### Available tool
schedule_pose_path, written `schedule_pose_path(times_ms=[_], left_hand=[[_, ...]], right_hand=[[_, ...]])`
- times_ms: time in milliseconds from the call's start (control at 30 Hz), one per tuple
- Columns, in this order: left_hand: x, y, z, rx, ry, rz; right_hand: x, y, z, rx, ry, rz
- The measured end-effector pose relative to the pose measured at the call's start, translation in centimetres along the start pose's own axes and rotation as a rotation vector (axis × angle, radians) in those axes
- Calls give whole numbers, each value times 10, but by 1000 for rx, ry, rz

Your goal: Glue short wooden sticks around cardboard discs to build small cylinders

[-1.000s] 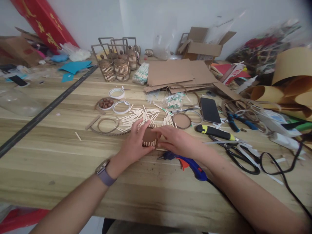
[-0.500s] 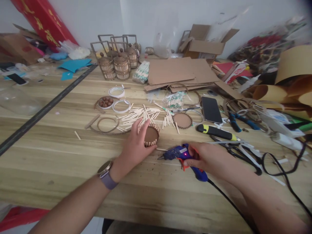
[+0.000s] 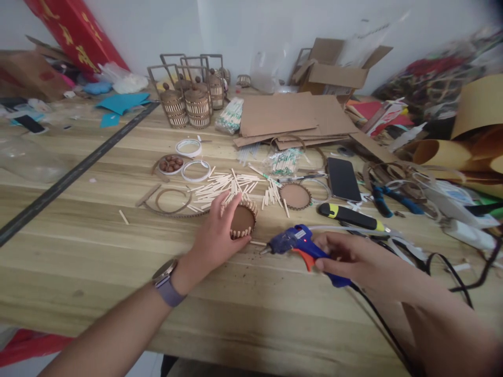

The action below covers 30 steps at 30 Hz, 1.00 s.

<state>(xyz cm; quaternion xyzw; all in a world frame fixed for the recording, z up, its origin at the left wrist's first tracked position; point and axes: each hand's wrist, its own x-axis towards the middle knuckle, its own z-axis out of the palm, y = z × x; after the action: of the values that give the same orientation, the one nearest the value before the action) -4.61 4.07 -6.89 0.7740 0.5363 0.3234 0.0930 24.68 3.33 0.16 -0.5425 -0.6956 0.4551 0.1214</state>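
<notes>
My left hand (image 3: 214, 235) is curled round a small round cardboard base ringed with short wooden sticks (image 3: 242, 220), holding it on the wooden table (image 3: 98, 251). A watch with a purple strap sits on that wrist. My right hand (image 3: 349, 256) grips a blue hot-glue gun (image 3: 302, 245) with an orange trigger, lifted a little off the table, its nozzle pointing left toward the stick-ringed base. A loose pile of wooden sticks (image 3: 228, 186) lies just beyond the left hand.
A second toothed cardboard disc (image 3: 294, 195), a phone (image 3: 342, 179), a yellow-black utility knife (image 3: 349, 215), scissors, blue pliers (image 3: 387, 201) and cables crowd the right. Tape rings, a dish of beads (image 3: 170, 165), finished stick lanterns (image 3: 188, 102) and flat cardboard (image 3: 291, 118) lie farther back.
My right hand left the stick-ringed base, took hold of the glue gun and has raised it off the table. My left hand stays on the base.
</notes>
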Motion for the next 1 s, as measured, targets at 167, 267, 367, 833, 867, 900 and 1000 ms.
schedule_pose_path(times_ms=[167,267,367,833,867,900,1000], left_hand=[[0,-1,-1,1,-9,13],[0,-2,-1,1,-19,10],[0,-2,-1,-11,-24,-1],[0,-3,-3,-5,-25,27],[0,-3,-3,-4,-26,26],[-1,-3,-2,-3,-27,25],[-1,-3,-2,0,-28,21]], right_hand=[[5,-13,0,209,75,18],[9,-7,13,328,185,31],[11,6,28,404,201,155],[22,-3,28,246,-65,-43],[22,-2,29,227,-45,-56],[22,-1,31,208,-28,-64],[21,1,34,148,7,-69]])
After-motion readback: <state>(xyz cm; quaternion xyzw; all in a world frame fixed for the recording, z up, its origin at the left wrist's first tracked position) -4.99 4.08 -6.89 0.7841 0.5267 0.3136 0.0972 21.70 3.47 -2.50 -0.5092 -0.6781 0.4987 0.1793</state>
